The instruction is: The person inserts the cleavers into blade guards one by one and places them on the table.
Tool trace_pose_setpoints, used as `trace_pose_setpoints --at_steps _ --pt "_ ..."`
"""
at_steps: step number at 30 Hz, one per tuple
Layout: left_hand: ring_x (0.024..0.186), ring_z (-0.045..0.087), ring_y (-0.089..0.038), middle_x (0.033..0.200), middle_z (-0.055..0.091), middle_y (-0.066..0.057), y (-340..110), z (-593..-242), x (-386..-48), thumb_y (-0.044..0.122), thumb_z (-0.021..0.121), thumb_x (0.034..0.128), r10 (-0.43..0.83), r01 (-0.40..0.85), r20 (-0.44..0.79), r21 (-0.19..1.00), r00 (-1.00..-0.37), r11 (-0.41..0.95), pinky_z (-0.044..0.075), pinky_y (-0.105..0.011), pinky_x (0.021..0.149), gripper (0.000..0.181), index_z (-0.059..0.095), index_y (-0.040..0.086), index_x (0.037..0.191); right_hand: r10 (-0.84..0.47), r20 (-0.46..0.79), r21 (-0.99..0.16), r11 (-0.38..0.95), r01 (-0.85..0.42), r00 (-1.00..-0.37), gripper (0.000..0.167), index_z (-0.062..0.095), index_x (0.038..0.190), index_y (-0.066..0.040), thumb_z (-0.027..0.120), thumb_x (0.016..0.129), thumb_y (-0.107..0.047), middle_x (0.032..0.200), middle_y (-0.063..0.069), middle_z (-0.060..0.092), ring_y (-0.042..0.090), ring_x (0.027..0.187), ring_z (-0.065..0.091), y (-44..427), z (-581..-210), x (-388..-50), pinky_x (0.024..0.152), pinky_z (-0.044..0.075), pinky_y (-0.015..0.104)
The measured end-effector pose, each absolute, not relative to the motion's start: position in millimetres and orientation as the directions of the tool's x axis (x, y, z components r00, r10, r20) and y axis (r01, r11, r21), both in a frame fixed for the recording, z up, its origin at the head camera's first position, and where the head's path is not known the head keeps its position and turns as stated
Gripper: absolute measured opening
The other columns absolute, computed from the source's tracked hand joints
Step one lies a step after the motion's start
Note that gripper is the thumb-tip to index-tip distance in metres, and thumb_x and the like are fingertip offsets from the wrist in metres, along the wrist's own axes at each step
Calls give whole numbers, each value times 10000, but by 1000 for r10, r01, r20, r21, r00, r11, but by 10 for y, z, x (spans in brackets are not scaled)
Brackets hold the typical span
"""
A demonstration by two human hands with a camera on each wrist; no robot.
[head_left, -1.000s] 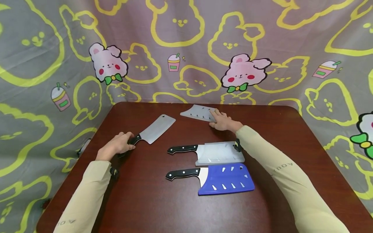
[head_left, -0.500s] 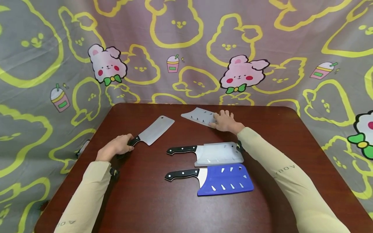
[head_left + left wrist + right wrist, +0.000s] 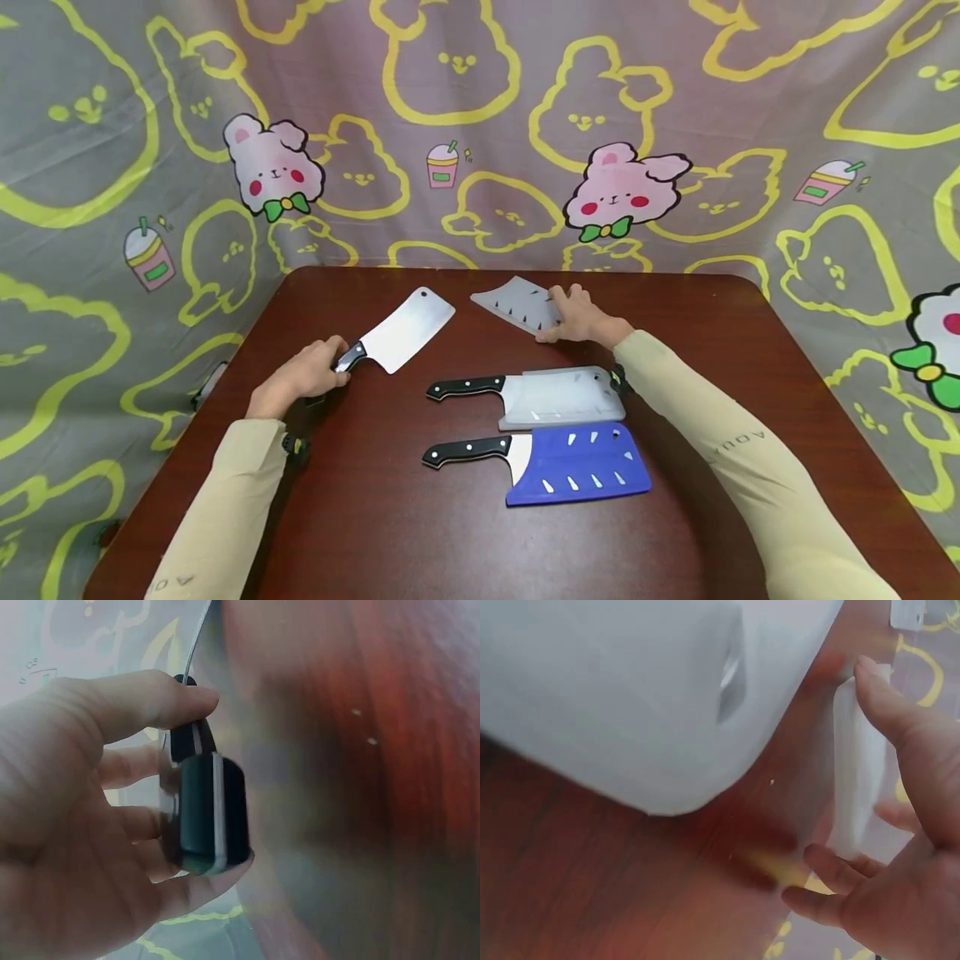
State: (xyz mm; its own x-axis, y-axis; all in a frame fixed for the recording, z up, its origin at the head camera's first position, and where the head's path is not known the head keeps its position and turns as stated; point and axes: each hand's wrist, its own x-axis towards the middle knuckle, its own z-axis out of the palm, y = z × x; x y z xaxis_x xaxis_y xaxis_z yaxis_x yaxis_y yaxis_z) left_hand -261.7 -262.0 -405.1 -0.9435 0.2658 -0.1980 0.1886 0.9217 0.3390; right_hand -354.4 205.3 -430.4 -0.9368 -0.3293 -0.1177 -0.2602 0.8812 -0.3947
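Note:
At the table's left, my left hand [image 3: 303, 373] grips the black riveted handle of a bare cleaver [image 3: 408, 329], whose blade points away to the right. In the left wrist view, the thumb lies across the cleaver handle [image 3: 199, 814] with fingers behind it. Toward the back, my right hand [image 3: 581, 318] holds the right end of a translucent white blade cover [image 3: 517, 302] with slits. The right wrist view shows the thumb on one edge of the blade cover [image 3: 855, 772] and fingertips at the other. The cover and the bare blade are apart.
Nearer lie a cleaver [image 3: 465, 386] in a translucent cover [image 3: 562, 400], under my right forearm's edge, and another cleaver [image 3: 468, 450] in a blue cover [image 3: 585, 471]. Both handles point left. A patterned curtain [image 3: 480, 125] borders the brown table [image 3: 465, 550].
The bare cleaver's blade has tilted up and catches more light. The white cover has turned clockwise and shifted slightly right, and my right fingers have closed round its end.

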Motion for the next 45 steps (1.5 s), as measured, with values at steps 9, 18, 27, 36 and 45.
trace_pose_setpoints --at_steps 9,18,27,36,45 --pt "857 496 -279 974 515 -173 -2534 -3985 -2593 145 649 932 271 219 -89 378 -958 899 431 -386 720 329 506 -10 1184 -336 -11 -471 833 -291 -942 835 212 1475 -128 758 868 -298 1225 210 393 309 904 567 2093 -4248 -3450 733 489 384" --pt "710 535 -230 852 549 -123 -2345 -3966 -2586 142 563 956 265 190 -97 472 -959 861 405 -336 626 287 425 44 1187 -351 185 -577 717 -390 -918 259 506 1124 -64 661 945 -168 1178 217 663 345 1025 691 2176 -4245 -3305 774 571 476" --pt "695 538 -221 847 579 -116 -2157 -4036 -2600 183 587 917 212 162 -30 542 -977 824 405 -322 606 292 488 83 1173 -151 313 -706 624 -336 -938 249 525 1143 -66 587 992 -254 1026 186 656 286 808 617 2280 -4170 -3161 637 465 349" --pt "755 568 -227 896 630 -92 -1986 -4058 -2611 394 616 950 172 173 64 638 -983 750 440 -329 658 323 566 122 1118 50 379 -831 457 -317 -924 370 513 1254 -14 483 1034 -310 1141 128 571 116 946 544 2436 -4052 -3025 727 461 178" --pt "678 556 -219 766 602 -72 -1847 -4074 -2633 595 594 903 147 189 120 698 -982 691 438 -327 602 453 596 148 980 142 359 -930 139 -340 -923 367 511 1286 -22 504 1025 -279 922 -74 619 15 790 636 2520 -3954 -2873 653 524 158"
